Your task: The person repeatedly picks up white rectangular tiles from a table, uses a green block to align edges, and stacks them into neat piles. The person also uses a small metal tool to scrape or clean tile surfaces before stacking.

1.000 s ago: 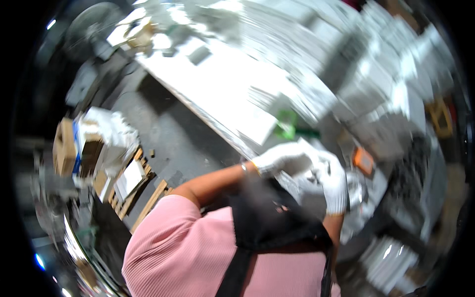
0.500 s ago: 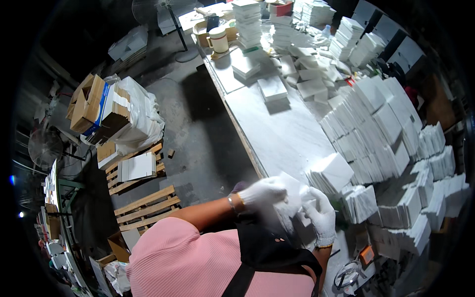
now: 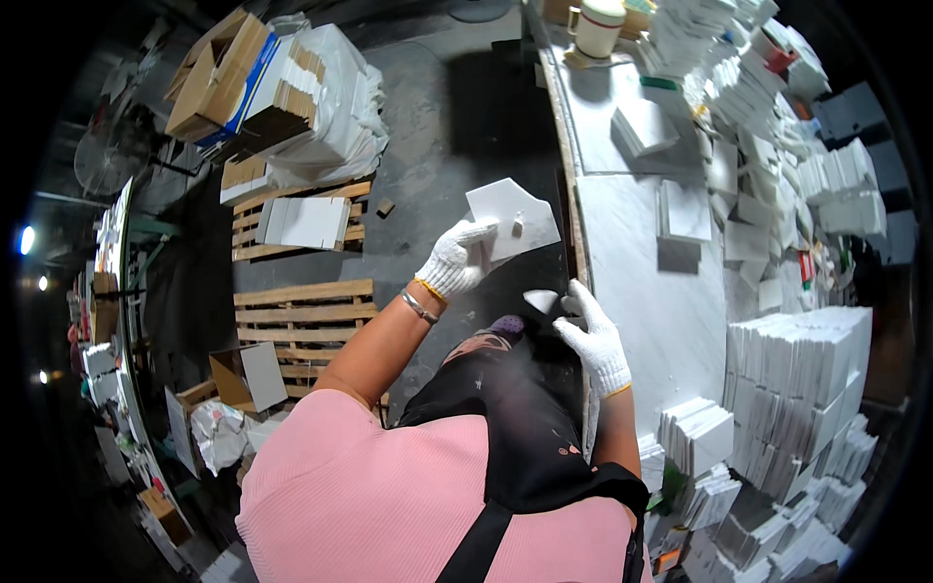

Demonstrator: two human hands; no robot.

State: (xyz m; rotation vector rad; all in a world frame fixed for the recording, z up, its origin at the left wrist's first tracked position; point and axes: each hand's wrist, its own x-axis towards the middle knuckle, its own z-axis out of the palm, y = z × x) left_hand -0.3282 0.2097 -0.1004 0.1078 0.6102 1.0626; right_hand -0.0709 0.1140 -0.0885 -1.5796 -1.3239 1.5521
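My gloved left hand (image 3: 459,255) is closed on a broken white tile (image 3: 525,222), held out over the dark floor left of the table. The tile's outline is uneven, with a notch on its right side. A small chip (image 3: 517,229) shows against its face; whether it touches the tile I cannot tell. Lower and to the right, by the table edge, my gloved right hand (image 3: 595,340) has its thumb and fingers apart. Just off these fingertips is a small pointed white tile fragment (image 3: 540,300), seemingly loose in the air.
The marble-topped table (image 3: 632,321) runs along my right. Tile stacks (image 3: 797,379) crowd its right side, with a short tile pile (image 3: 683,211) nearer and a cream jug (image 3: 597,27) at the far end. On the left floor lie wooden pallets (image 3: 303,313) and cardboard boxes (image 3: 219,83).
My view has swung toward the floor on the left. Both hands have come apart; the left has carried the tile out over the floor, and a fragment now shows by the right.
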